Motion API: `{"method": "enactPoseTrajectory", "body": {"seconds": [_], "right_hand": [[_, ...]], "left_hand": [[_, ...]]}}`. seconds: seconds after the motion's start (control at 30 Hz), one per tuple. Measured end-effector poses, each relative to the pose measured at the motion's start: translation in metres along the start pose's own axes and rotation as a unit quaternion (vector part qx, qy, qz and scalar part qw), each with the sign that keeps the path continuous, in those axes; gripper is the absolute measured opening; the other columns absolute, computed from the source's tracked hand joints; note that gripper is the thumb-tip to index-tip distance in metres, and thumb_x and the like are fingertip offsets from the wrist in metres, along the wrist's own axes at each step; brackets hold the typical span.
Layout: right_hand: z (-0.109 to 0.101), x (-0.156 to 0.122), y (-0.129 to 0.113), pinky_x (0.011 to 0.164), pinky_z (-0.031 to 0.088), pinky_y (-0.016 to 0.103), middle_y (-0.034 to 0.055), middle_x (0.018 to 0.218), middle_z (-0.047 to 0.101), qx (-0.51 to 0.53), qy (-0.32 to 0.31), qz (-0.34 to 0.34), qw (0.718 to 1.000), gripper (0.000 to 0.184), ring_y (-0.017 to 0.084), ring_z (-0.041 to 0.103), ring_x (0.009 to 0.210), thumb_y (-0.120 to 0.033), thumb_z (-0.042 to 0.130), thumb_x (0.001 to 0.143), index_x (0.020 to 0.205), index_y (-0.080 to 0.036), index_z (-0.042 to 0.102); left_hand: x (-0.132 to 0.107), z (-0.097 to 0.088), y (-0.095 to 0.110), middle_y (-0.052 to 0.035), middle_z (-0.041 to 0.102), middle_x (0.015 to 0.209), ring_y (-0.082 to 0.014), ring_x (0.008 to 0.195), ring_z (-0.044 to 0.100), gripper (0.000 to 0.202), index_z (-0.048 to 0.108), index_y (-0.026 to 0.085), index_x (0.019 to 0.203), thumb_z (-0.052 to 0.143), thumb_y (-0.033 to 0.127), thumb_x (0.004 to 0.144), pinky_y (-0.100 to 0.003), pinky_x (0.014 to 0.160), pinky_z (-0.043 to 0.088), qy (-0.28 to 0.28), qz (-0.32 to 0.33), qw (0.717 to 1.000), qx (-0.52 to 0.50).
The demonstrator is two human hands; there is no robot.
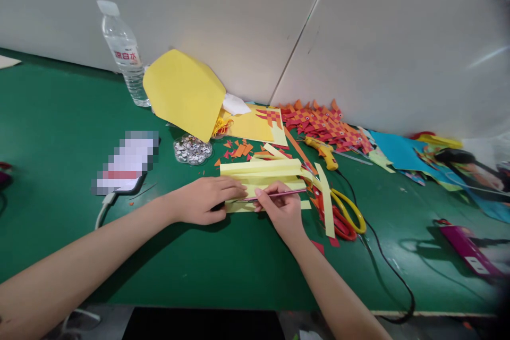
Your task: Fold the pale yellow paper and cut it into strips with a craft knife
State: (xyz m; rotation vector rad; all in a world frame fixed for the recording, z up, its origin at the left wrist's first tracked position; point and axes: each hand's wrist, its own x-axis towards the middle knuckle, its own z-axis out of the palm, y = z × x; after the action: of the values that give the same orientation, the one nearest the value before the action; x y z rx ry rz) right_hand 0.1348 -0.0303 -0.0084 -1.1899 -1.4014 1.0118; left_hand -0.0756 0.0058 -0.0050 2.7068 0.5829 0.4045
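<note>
Pale yellow paper (261, 169) with fold lines lies on the green table in front of me. My left hand (207, 199) rests on its left end, fingers stretched out flat; a dark patch between thumb and fingers cannot be made out. In my right hand (281, 207) is a slim pink pen-like tool (285, 194), its thin tip pointing left over the paper, near my left fingertips. Whether the tip touches the paper is unclear. Beside my right hand lie a loose yellow paper strip (326, 207) and scissors with yellow and red handles (350, 207).
Behind the paper are orange scraps (241, 150), a dish of googly eyes (193, 150) and a pile of woven red-orange paper fish (319, 122). A yellow glue gun (322, 152) trails a black cord. Leftward are a phone (127, 162) and water bottle (125, 58); rightward, a purple device (470, 249).
</note>
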Motion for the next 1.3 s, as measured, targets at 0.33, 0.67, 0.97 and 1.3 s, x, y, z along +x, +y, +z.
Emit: {"method": "enactPoseTrajectory", "body": {"seconds": [0.33, 0.67, 0.97, 1.3], "right_hand": [[0.0026, -0.0025, -0.0014, 0.049, 0.054, 0.026, -0.0009, 0.057, 0.065, -0.002, -0.038, -0.004, 0.999, 0.019, 0.016, 0.064, 0.049, -0.030, 0.068, 0.077, 0.063, -0.020, 0.059], [0.0022, -0.0038, -0.0044, 0.049, 0.054, 0.028, -0.0004, 0.058, 0.064, -0.025, -0.030, -0.012, 0.999, 0.020, 0.016, 0.064, 0.048, -0.032, 0.067, 0.077, 0.062, -0.021, 0.058], [0.0023, -0.0040, -0.0041, 0.048, 0.053, 0.027, -0.0010, 0.054, 0.062, -0.024, -0.010, -0.028, 0.999, 0.022, 0.015, 0.062, 0.047, -0.029, 0.066, 0.077, 0.059, -0.021, 0.056], [0.0016, -0.0037, -0.0026, 0.048, 0.052, 0.027, -0.0010, 0.056, 0.062, -0.039, -0.012, -0.037, 0.998, 0.021, 0.015, 0.062, 0.046, -0.030, 0.065, 0.078, 0.062, -0.021, 0.056]], "left_hand": [[-0.0003, 0.0014, 0.0008, -0.0115, 0.051, 0.130, -0.0238, 0.119, 0.048, 0.048, 0.045, 0.017, 0.125, 0.047, 0.017, 0.076, -0.037, 0.102, 0.039, 0.009, -0.008, 1.000, 0.003], [0.0002, 0.0019, 0.0010, -0.0116, 0.051, 0.130, -0.0243, 0.118, 0.049, 0.049, 0.045, 0.017, 0.122, 0.048, 0.014, 0.073, -0.037, 0.100, 0.041, 0.026, -0.001, 1.000, -0.001], [0.0004, 0.0023, 0.0010, -0.0109, 0.051, 0.130, -0.0234, 0.119, 0.048, 0.049, 0.045, 0.017, 0.123, 0.048, 0.015, 0.074, -0.036, 0.101, 0.040, 0.020, -0.006, 1.000, 0.000], [-0.0001, 0.0031, 0.0001, -0.0111, 0.051, 0.130, -0.0245, 0.118, 0.049, 0.050, 0.044, 0.018, 0.123, 0.048, 0.015, 0.073, -0.038, 0.099, 0.041, 0.027, -0.003, 1.000, -0.003]]}}
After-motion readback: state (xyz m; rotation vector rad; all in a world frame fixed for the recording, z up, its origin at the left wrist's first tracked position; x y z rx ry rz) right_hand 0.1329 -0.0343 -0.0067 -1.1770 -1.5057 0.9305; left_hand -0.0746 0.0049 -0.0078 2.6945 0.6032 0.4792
